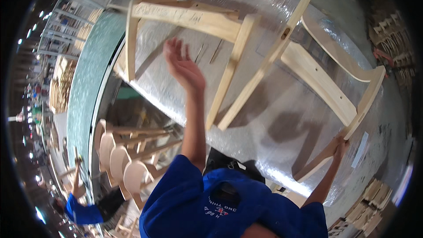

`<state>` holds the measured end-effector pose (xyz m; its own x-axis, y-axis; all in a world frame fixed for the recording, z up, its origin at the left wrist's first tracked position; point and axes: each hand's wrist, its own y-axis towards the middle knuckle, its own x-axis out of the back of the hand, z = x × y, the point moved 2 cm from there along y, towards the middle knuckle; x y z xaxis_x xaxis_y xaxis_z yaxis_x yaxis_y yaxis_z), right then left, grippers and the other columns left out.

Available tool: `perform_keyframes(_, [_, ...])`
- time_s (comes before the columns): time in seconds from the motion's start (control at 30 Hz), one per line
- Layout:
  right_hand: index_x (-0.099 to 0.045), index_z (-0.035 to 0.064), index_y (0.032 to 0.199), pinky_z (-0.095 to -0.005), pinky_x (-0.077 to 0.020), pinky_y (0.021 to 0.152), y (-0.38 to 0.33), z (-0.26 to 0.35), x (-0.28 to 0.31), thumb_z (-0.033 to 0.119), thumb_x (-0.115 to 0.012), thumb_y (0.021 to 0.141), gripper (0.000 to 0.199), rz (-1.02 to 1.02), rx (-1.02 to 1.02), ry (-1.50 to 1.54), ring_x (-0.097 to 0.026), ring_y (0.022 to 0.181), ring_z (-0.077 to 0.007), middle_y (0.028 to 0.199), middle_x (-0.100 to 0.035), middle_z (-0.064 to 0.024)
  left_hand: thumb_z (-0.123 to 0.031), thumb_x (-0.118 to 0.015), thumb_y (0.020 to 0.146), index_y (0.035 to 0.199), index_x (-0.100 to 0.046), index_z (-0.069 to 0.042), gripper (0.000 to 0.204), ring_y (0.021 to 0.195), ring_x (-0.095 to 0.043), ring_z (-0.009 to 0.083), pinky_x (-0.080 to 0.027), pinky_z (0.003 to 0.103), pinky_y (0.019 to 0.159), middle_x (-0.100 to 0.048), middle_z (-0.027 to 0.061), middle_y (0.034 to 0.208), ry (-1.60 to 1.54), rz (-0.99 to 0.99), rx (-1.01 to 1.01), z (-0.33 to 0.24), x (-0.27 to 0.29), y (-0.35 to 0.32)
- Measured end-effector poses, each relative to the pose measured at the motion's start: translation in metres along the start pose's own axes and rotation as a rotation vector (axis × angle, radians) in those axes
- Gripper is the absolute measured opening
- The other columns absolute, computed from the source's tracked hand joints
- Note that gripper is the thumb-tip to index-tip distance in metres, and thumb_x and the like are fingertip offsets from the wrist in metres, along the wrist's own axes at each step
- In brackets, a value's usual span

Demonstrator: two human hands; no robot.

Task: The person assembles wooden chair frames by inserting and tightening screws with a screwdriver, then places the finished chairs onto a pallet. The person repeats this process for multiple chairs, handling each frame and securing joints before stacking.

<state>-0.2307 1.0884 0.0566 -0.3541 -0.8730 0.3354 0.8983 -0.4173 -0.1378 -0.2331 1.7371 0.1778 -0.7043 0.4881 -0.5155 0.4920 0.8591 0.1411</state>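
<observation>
An unfinished pale wooden chair frame (246,57) lies on its side on a table covered in shiny clear wrap (282,119). My left hand (183,64) is raised above the wrap with its fingers spread and nothing in it, just below the frame's curved top rail (185,15). My right hand (338,145) is closed around the end of a frame leg (315,163) at the table's near right side. Two small thin sticks (207,53) rest on the wrap near my left hand.
A row of stacked wooden chairs (121,161) stands at the lower left beside the table. Another person in a blue top (79,209) works farther left. Stacks of wooden parts (368,211) sit at the lower right and more (387,31) at the upper right.
</observation>
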Motion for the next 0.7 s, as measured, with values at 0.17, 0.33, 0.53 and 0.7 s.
perform_keyframes(0.17, [-0.051, -0.0021, 0.119, -0.048, -0.0448, 0.083, 0.0, 0.07, -0.028, 0.027, -0.066, 0.078, 0.053, -0.404, 0.391, -0.968, -0.058, 0.096, -0.0369, 0.104, -0.06, -0.0204, -0.052, -0.063, 0.07, 0.129, -0.035, -0.002, 0.082, 0.108, -0.047, 0.023, -0.036, 0.039, 0.095, -0.045, 0.0102, 0.12, -1.045, 0.575, 0.284, 0.067, 0.015, 0.193])
perform_keyframes(0.33, [-0.063, 0.0074, 0.11, -0.042, -0.0393, 0.092, 0.011, 0.183, -0.184, 0.029, -0.064, 0.083, 0.036, -0.124, 1.031, -0.858, -0.051, 0.108, -0.0321, 0.113, -0.058, -0.0174, -0.028, -0.063, 0.057, 0.108, -0.053, -0.008, 0.056, 0.092, -0.053, 0.0219, -0.042, 0.041, 0.087, -0.057, 0.0053, 0.096, -1.333, 0.616, 0.423, 0.065, 0.006, 0.208])
perform_keyframes(0.53, [-0.064, 0.007, 0.071, -0.0419, -0.0427, 0.076, 0.009, 0.154, -0.21, 0.042, -0.061, 0.077, 0.036, 0.04, 0.838, -0.786, -0.06, 0.067, -0.032, 0.067, -0.062, -0.0135, -0.029, -0.065, 0.051, 0.104, -0.055, -0.004, 0.059, 0.099, -0.053, 0.0268, -0.036, 0.052, 0.098, -0.058, 0.0092, 0.095, -1.208, 0.889, 0.297, -0.071, -0.078, 0.161])
perform_keyframes(0.7, [-0.065, 0.0075, 0.069, -0.039, -0.0419, 0.08, -0.011, 0.132, -0.186, 0.049, -0.06, 0.074, 0.042, 0.148, 0.897, -0.747, -0.062, 0.07, -0.0284, 0.07, -0.064, -0.0128, -0.047, -0.068, 0.048, 0.101, -0.058, -0.004, 0.069, 0.096, -0.056, 0.0311, -0.033, 0.057, 0.098, -0.06, 0.0123, 0.094, -0.925, 0.934, -0.222, -0.205, -0.174, 0.116])
